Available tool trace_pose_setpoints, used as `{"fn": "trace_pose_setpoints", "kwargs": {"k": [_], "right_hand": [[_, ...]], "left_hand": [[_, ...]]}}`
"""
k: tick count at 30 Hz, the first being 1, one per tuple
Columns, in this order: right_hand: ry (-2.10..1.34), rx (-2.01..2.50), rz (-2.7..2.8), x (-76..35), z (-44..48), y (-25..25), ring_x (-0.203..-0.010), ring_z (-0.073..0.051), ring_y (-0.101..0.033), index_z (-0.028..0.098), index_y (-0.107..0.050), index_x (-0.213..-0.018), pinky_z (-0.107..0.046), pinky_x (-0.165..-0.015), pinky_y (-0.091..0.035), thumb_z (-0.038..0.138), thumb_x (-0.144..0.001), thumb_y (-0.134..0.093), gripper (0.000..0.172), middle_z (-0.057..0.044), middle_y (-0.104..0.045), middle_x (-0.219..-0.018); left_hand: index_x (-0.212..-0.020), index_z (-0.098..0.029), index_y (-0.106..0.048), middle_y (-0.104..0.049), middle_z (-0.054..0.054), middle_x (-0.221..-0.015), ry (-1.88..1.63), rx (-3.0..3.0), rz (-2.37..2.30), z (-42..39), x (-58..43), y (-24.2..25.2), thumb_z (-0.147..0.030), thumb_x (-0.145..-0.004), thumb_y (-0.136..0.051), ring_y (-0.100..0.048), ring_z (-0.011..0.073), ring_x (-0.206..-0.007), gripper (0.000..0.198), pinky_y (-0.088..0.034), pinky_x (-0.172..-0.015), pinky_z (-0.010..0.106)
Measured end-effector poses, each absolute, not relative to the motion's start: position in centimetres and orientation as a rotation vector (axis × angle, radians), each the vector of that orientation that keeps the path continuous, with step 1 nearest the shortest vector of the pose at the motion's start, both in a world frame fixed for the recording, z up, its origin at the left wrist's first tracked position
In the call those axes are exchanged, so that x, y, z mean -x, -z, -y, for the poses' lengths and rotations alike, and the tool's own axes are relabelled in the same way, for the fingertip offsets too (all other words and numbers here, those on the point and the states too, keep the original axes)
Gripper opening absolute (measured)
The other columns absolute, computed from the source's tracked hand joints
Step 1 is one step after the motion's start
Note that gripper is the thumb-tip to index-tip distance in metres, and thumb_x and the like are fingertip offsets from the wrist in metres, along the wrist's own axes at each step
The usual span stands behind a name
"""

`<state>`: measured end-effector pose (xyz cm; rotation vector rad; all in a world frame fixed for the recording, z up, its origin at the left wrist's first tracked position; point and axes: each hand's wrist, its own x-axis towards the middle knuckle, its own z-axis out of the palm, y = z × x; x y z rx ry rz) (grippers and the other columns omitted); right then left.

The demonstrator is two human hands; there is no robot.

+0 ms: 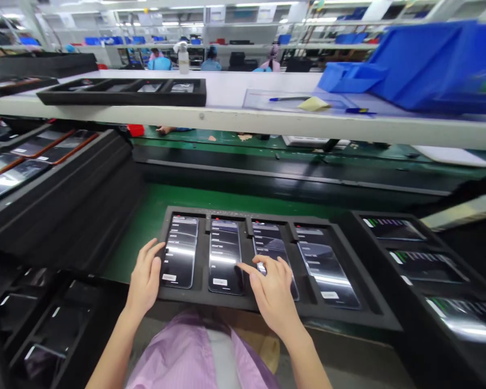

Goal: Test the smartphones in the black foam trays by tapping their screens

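A black foam tray [247, 213] lies before me with several smartphones in its slots, screens up and lit with lines of text. My left hand [143, 281] rests at the tray's left edge, fingers loosely spread beside the leftmost phone [181, 251]. It holds nothing. My right hand [273, 294] reaches in from the front with the index finger stretched to the right edge of the second phone [225, 256]; I cannot tell if it touches the screen. That hand partly covers the third phone [273, 243]. The rightmost phone [328, 267] lies apart from both hands.
More phones lie in a black tray [419, 292] on the right. Stacked foam trays [76, 200] stand on the left, phones on top. A shelf [227, 116] crosses above the green bench [146, 216], bearing a tray [121, 97] and blue bins [429, 70]. Co-workers sit beyond.
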<state>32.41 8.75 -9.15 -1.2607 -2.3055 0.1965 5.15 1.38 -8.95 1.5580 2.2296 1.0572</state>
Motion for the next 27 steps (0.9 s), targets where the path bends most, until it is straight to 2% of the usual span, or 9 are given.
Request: {"fn": "trace_pose_setpoints", "kwargs": {"k": [7, 12, 19, 23, 27], "right_hand": [[-0.151, 1.265, 2.322, -30.7, -9.9, 9.0, -0.102, -0.02, -0.049, 0.028, -0.065, -0.105, -0.049, -0.103, -0.024, 0.029, -0.094, -0.023, 0.043, -0.007, -0.054, -0.101], [-0.084, 1.213, 2.381, -29.3, -12.3, 8.0, -0.099, -0.021, -0.049, 0.025, -0.066, -0.105, -0.048, -0.101, -0.025, 0.031, -0.094, -0.022, 0.046, -0.008, -0.056, -0.099], [-0.061, 1.236, 2.365, -28.7, -14.2, 7.3, -0.095, -0.02, -0.048, 0.027, -0.066, -0.107, -0.047, -0.099, -0.027, 0.031, -0.094, -0.022, 0.046, -0.007, -0.055, -0.095], [-0.025, 1.289, 2.419, -28.1, -14.5, 7.5, -0.101, -0.021, -0.048, 0.027, -0.065, -0.11, -0.048, -0.098, -0.029, 0.032, -0.094, -0.022, 0.046, -0.009, -0.055, -0.102], [-0.005, 1.309, 2.491, -28.2, -14.6, 7.7, -0.11, -0.024, -0.045, 0.03, -0.066, -0.108, -0.051, -0.099, -0.027, 0.035, -0.095, -0.024, 0.044, -0.01, -0.055, -0.112]], "left_hand": [[-0.118, -0.029, -0.057, -0.047, 0.005, -0.136, -0.804, -1.542, -2.192, -2.3, -4.1, 6.6, -0.048, -0.091, -0.02, -0.059, 0.0238, -0.108, 0.049, -0.05, -0.086, 0.039], [-0.122, -0.03, -0.054, -0.039, 0.006, -0.142, -0.667, -1.564, -2.223, -5.1, -3.4, 5.7, -0.043, -0.091, -0.024, -0.062, 0.0264, -0.1, 0.045, -0.049, -0.084, 0.044], [-0.121, -0.031, -0.056, -0.031, 0.007, -0.146, -0.59, -1.623, -2.198, -6.1, -3.5, 6.3, -0.044, -0.091, -0.026, -0.065, 0.0228, -0.089, 0.044, -0.049, -0.083, 0.043], [-0.115, -0.031, -0.06, -0.031, 0.006, -0.146, -0.575, -1.625, -2.2, -6.1, -3.4, 6.4, -0.047, -0.091, -0.025, -0.066, 0.0218, -0.085, 0.046, -0.049, -0.083, 0.044], [-0.126, -0.033, -0.051, -0.032, 0.007, -0.146, -0.587, -1.614, -2.231, -6.2, -3.4, 6.7, -0.048, -0.09, -0.025, -0.065, 0.0252, -0.093, 0.047, -0.05, -0.082, 0.043]]}}
